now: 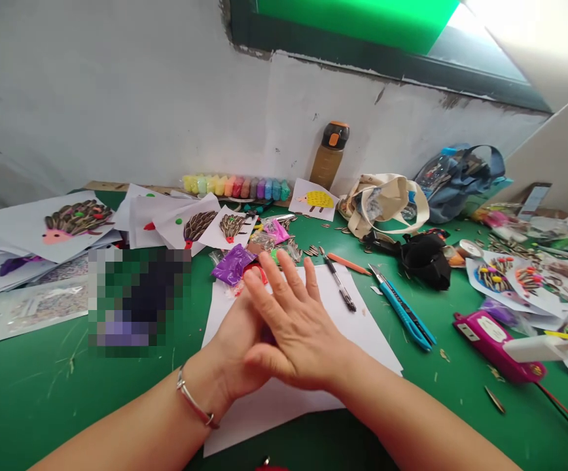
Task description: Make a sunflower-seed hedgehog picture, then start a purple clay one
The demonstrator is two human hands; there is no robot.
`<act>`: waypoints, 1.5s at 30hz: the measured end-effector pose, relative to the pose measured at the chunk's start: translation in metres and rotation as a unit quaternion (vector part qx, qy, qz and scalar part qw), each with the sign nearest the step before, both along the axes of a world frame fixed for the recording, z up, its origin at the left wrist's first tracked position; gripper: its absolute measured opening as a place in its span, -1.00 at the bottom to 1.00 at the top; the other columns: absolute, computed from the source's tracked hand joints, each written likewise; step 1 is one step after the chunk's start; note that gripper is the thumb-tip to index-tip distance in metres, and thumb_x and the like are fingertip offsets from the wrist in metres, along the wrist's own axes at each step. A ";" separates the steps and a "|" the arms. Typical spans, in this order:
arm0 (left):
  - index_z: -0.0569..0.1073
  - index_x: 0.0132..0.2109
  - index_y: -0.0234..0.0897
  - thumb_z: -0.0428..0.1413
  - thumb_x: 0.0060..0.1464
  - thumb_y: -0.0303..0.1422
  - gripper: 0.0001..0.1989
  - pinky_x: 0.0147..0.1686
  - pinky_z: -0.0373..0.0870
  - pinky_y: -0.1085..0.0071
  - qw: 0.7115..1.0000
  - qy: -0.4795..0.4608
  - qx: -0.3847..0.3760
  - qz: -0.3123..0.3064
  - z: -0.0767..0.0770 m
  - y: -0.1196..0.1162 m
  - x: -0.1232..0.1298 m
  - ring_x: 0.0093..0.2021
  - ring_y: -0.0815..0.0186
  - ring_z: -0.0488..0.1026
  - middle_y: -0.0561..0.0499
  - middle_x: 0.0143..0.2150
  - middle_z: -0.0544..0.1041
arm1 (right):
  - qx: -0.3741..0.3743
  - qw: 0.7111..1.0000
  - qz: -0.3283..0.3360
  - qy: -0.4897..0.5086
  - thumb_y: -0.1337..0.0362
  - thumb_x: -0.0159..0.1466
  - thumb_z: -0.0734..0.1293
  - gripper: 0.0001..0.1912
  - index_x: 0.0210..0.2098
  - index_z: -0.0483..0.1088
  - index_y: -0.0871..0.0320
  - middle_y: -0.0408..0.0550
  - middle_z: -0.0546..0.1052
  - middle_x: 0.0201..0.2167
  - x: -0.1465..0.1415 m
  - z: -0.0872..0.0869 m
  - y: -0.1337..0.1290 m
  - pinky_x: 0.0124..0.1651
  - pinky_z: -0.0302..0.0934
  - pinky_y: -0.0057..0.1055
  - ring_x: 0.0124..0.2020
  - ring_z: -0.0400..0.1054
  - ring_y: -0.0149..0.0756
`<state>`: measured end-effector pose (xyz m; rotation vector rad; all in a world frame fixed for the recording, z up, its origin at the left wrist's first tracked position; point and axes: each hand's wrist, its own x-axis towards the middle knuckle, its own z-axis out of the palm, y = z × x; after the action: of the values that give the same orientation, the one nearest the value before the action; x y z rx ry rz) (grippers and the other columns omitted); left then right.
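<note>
Two palms met above white paper (274, 412) on a green table (19, 405): the right hand (296, 320) lay across the left hand (232, 343), its fingers straight and slightly spread; the left fingers were largely hidden, their state unclear, as was anything held between; a purple packet (235, 263) lay just beyond, a pen (339, 282) to the right
</note>
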<state>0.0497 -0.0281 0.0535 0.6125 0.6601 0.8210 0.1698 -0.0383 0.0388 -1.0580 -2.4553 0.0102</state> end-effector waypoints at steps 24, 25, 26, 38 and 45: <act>0.44 0.05 -0.25 0.10 0.24 -0.16 -0.66 0.03 0.41 0.08 0.997 -0.011 -0.071 0.014 0.011 0.015 -0.025 0.01 0.13 0.48 -0.19 0.06 0.51 | -0.377 0.819 -0.071 0.427 0.27 0.26 0.34 -0.82 -0.15 0.51 0.08 -0.08 0.59 -0.21 0.030 0.018 0.017 -0.14 0.33 -0.30 -0.21 0.45 -0.28; 0.47 0.01 -0.24 0.14 0.21 -0.20 -0.71 0.07 0.39 0.08 0.999 0.010 -0.048 0.008 0.011 0.015 -0.026 0.06 0.12 0.46 -0.18 0.07 0.51 | -0.352 0.833 -0.080 0.419 0.28 0.26 0.34 -0.81 -0.14 0.52 0.07 -0.08 0.59 -0.21 0.031 0.017 0.018 -0.14 0.33 -0.29 -0.22 0.45 -0.28; 0.50 -0.02 -0.24 0.18 0.19 -0.24 -0.74 0.09 0.38 0.08 0.999 0.035 -0.021 0.002 0.010 0.016 -0.027 0.08 0.12 0.45 -0.16 0.06 0.52 | -0.321 0.853 -0.086 0.401 0.31 0.26 0.33 -0.80 -0.13 0.52 0.06 -0.08 0.59 -0.22 0.031 0.015 0.018 -0.13 0.33 -0.28 -0.23 0.44 -0.29; 0.58 -0.19 -0.28 0.30 0.04 -0.27 -0.78 -0.02 0.45 0.23 0.986 0.140 0.092 0.020 -0.004 0.020 -0.029 -0.15 0.26 0.49 -0.03 -0.17 0.55 | -0.267 0.910 -0.080 0.305 0.31 0.24 0.37 -0.71 -0.03 0.45 0.04 -0.09 0.53 -0.13 0.026 0.011 0.012 -0.25 0.31 -0.36 -0.26 0.37 -0.35; 0.54 -0.31 -0.30 0.32 -0.01 -0.28 -0.81 -0.21 0.45 0.34 0.977 0.170 0.120 0.049 -0.003 0.018 -0.026 -0.31 0.35 0.46 0.04 -0.33 0.51 | -0.316 0.884 -0.084 0.335 0.23 0.20 0.42 -0.72 -0.08 0.47 0.06 -0.10 0.55 -0.19 0.024 0.013 0.015 -0.21 0.29 -0.34 -0.26 0.37 -0.34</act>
<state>0.0232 -0.0106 0.0503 0.9583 0.9146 0.9046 0.1939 -0.0230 0.0517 -1.2436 -1.7292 1.0069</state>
